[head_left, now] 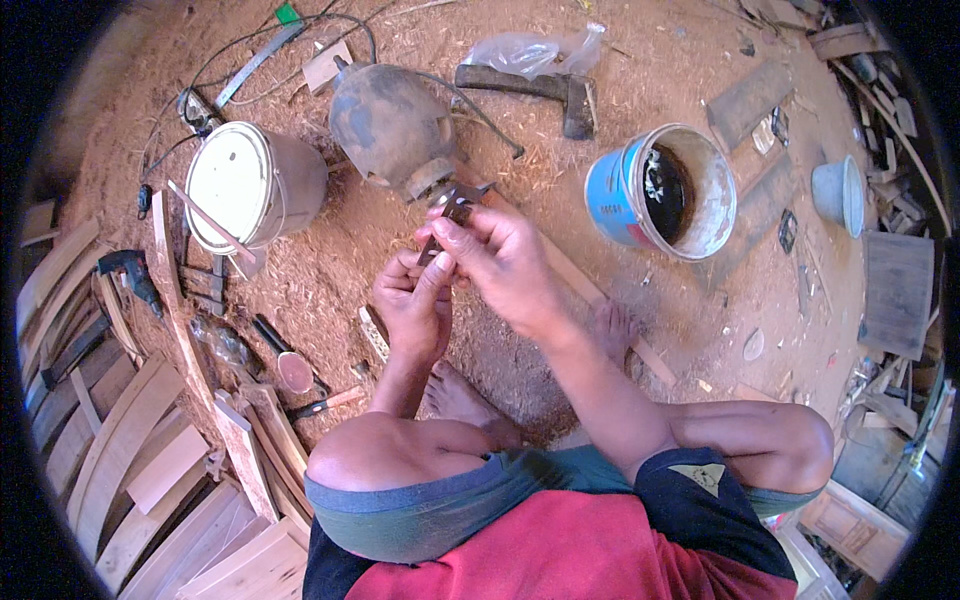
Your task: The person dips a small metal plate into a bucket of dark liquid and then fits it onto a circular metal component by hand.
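Altogether two hands [412,300] [508,262], one dark piece [457,210]

Dark piece [457,209] partly behind hands [507,268]

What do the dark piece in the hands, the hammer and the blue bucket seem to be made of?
Dark piece: possibly metal, smooth with a small glint, though it's partly hidden.
Hammer: likely metal head, dull and dark; handle material unclear.
Blue bucket: probably plastic, judging by its smooth, printed wall and thin rim.

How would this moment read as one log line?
left hand: holds dark flat piece; right hand: holds same piece; beyond: dusty motor; right: blue-sided bucket
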{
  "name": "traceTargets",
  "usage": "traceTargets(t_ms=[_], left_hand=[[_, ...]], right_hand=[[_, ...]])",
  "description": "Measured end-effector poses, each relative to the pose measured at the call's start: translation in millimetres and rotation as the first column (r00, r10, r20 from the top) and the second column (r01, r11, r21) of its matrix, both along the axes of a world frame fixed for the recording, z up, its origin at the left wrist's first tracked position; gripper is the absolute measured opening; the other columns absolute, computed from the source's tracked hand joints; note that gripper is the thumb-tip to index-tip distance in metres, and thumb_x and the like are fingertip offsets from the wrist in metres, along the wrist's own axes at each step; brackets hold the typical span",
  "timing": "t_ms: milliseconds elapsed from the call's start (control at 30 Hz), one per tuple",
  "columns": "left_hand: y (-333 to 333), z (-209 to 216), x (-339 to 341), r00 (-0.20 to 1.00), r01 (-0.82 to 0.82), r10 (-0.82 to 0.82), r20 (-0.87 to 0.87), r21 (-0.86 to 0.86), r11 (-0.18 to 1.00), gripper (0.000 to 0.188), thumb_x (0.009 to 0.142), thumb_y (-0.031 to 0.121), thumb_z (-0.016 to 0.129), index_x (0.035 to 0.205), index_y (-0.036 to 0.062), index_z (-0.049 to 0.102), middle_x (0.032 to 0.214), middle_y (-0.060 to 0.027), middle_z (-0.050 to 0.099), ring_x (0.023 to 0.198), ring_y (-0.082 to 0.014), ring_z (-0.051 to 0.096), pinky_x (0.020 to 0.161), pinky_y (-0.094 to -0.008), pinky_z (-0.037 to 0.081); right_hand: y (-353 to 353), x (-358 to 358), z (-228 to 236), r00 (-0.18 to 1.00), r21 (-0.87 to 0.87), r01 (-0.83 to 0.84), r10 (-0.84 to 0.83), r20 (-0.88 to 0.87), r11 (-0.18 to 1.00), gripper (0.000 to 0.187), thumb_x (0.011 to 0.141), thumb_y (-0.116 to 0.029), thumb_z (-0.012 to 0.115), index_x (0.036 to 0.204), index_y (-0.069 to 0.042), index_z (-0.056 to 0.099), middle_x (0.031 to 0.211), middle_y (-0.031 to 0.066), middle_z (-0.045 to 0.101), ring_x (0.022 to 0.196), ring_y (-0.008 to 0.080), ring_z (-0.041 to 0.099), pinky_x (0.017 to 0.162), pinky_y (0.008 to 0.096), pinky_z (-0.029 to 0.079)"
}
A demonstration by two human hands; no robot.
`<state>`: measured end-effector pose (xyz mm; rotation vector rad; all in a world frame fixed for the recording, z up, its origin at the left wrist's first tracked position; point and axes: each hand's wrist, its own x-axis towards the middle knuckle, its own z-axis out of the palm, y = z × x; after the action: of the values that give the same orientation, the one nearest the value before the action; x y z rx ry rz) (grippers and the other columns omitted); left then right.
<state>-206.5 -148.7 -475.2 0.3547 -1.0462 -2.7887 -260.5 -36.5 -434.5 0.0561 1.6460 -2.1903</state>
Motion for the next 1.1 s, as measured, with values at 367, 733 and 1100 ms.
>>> traceTargets(t_ms=[367,733,1100], left_hand=[[10,-69,36,0.91,0.244,-0.047,0.413,-0.44,0.864,0.011,0.084,0.005,0.072,0.09,-0.0023,0.066,0.078,-0.0075,0.068,0.069,-0.0121,0.065,0.064,-0.0232,0.051],[-8,-102,18,0.913,0.181,0.106,0.394,-0.625,0.76,0.019,0.088,0.013,0.069,0.099,-0.0018,0.069,0.077,-0.0014,0.066,0.067,-0.0073,0.058,0.061,-0.0211,0.045],[-9,-106,8,0.909,0.025,0.216,0.357,-0.562,0.826,0.016,0.089,0.006,0.067,0.1,-0.0045,0.063,0.082,-0.0086,0.068,0.07,-0.0116,0.063,0.066,-0.0225,0.051]], right_hand=[[93,-12,-105,0.906,0.03,-0.346,0.326,0.269,0.938,0.023,0.085,-0.007,0.069,0.104,-0.003,0.057,0.097,0.0092,0.066,0.085,0.0191,0.068,0.065,0.0289,0.056],[45,2,-166,0.973,-0.094,0.011,0.011,0.229,0.995,0.021,0.089,-0.005,0.064,0.108,0.001,0.059,0.096,0.0099,0.066,0.082,0.0187,0.068,0.067,0.0286,0.057],[31,-8,-181,0.974,-0.172,0.083,-0.043,0.223,0.982,0.022,0.089,-0.002,0.063,0.11,0.001,0.057,0.098,0.0141,0.066,0.088,0.0251,0.068,0.072,0.034,0.059]])
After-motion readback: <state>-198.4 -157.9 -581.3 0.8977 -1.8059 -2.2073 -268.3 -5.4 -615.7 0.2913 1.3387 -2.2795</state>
